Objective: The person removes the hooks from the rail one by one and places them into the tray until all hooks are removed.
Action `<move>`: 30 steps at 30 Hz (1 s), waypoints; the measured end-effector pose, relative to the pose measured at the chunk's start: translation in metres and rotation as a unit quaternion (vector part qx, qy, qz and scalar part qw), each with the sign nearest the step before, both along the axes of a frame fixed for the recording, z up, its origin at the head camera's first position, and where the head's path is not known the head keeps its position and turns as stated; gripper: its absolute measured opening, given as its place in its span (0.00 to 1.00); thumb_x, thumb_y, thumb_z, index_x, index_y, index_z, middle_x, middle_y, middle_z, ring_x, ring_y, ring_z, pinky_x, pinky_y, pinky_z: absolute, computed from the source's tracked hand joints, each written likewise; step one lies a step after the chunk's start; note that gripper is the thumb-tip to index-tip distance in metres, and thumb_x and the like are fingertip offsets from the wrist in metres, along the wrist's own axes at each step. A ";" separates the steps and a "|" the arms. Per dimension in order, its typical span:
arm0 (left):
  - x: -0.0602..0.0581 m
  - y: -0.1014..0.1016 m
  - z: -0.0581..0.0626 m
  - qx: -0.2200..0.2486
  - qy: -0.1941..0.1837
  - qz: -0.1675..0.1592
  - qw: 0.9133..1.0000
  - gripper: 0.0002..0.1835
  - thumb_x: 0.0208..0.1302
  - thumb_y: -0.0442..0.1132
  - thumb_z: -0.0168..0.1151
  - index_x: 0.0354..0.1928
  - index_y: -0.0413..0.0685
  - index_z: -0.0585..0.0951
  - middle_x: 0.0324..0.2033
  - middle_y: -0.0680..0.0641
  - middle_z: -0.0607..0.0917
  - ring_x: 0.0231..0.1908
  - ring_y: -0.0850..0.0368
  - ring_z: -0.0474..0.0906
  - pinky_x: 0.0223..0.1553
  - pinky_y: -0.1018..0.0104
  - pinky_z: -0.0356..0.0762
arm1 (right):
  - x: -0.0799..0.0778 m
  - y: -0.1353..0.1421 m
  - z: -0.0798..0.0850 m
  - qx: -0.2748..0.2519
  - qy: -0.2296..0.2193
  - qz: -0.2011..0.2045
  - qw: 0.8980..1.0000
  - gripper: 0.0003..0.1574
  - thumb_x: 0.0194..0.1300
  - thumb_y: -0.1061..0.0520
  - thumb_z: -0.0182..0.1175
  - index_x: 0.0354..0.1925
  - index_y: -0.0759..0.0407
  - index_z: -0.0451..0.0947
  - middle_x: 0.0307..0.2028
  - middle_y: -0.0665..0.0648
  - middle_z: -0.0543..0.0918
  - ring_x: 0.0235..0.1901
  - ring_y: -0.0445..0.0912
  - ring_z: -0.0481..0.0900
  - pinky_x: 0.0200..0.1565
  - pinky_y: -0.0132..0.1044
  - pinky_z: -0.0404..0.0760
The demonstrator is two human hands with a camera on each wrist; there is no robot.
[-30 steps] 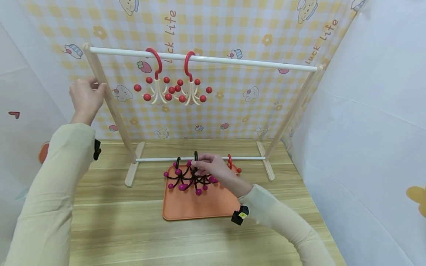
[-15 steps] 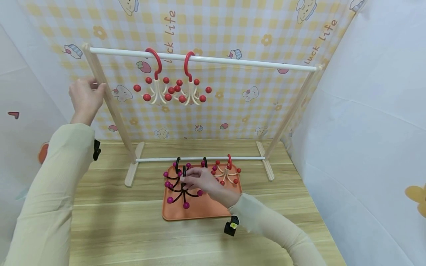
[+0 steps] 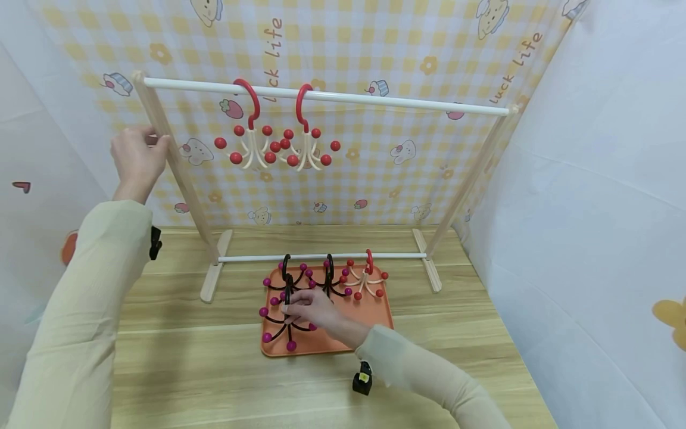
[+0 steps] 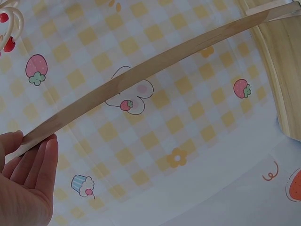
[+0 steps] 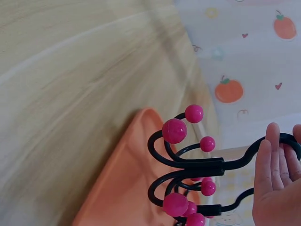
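Note:
My left hand [image 3: 140, 161] pinches the left wooden upright [image 3: 184, 179] of a rack, below its top end; the left wrist view shows thumb and fingers on either side of the post [image 4: 141, 73]. With my right hand [image 3: 316, 313] I hold a black multi-arm hook hanger [image 3: 288, 329] with magenta ball tips, by its curved top. It stands over the front left of an orange tray [image 3: 343, 333]. In the right wrist view the fingers [image 5: 273, 172] lie along the hook of this hanger [image 5: 197, 165], its balls toward the tray.
Two more black hangers [image 3: 329, 280] and a cream one with red balls [image 3: 365, 280] lie at the tray's back. Two red-hooked hangers [image 3: 252, 140] hang on the upper white bar [image 3: 402, 102]. A lower bar [image 3: 252, 258] runs just behind the tray.
My right hand has drawn the black hanger left and toward the front, away from the others at the tray's back. The left hand has stayed on the upright.

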State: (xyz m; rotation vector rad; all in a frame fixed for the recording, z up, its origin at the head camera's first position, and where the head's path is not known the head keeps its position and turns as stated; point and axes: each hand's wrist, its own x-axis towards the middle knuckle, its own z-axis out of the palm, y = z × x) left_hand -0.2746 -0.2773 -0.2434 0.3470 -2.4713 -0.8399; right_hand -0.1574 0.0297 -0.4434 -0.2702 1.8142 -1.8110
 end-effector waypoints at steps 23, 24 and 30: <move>0.000 -0.001 0.001 0.009 -0.010 -0.001 1.000 0.21 0.63 0.43 0.44 0.53 0.40 0.73 0.47 0.40 0.76 0.50 0.46 0.71 0.44 0.56 0.71 | 0.004 -0.008 -0.018 0.017 0.025 -0.013 0.999 0.11 0.56 0.59 0.59 0.37 0.65 0.76 0.29 0.60 0.81 0.34 0.58 0.79 0.35 0.42 0.78; 0.000 -0.001 0.001 0.008 -0.009 -0.001 1.000 0.21 0.63 0.43 0.44 0.53 0.40 0.73 0.47 0.40 0.76 0.50 0.46 0.70 0.44 0.56 0.71 | 0.003 -0.007 -0.017 0.018 0.024 -0.013 0.999 0.12 0.56 0.59 0.59 0.38 0.66 0.76 0.29 0.59 0.82 0.33 0.57 0.79 0.35 0.43 0.78; 0.000 -0.001 0.000 0.014 -0.009 -0.005 1.000 0.21 0.63 0.43 0.45 0.53 0.40 0.73 0.48 0.40 0.76 0.53 0.47 0.67 0.46 0.55 0.69 | -0.001 -0.003 -0.011 0.049 0.039 -0.017 0.998 0.12 0.56 0.58 0.60 0.38 0.64 0.78 0.28 0.56 0.82 0.30 0.54 0.80 0.35 0.45 0.78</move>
